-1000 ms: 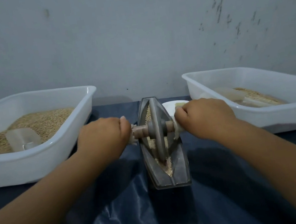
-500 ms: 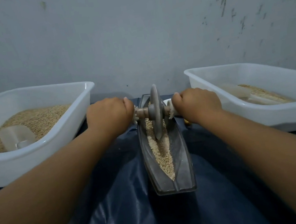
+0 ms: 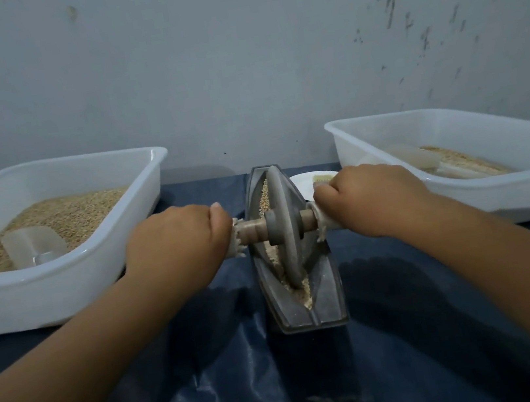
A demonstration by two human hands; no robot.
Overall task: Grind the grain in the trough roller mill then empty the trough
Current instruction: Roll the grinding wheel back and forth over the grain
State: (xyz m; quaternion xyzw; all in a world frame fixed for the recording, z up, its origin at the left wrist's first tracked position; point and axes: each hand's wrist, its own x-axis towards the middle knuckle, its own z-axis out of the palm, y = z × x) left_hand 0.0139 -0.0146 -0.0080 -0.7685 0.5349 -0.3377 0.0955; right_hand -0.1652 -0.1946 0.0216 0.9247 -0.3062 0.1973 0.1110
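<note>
The trough [image 3: 323, 299] stands in the middle of the dark blue sheet [image 3: 212, 363], long axis pointing away from the person. The grain [image 3: 265, 197] lies along its groove, and the wheel [image 3: 283, 229] stands upright in it, toward the near half. The axle [image 3: 251, 232] passes through the wheel. The left hand [image 3: 177, 241] is closed in a fist around the left end of the axle, and the right hand [image 3: 370, 199] is closed the same way around the right end.

A risk is uneven pressing: if one hand pushes harder, the wheel can tilt and climb the trough wall, and grain may spill on the sheet. The narrow trough could also tip sideways.

At the left a white tub [image 3: 63, 289] holds grain and a scoop [image 3: 34, 245]; at the right a second tub [image 3: 463, 202] stands. A small white dish [image 3: 302, 185] sits just behind the right hand.
</note>
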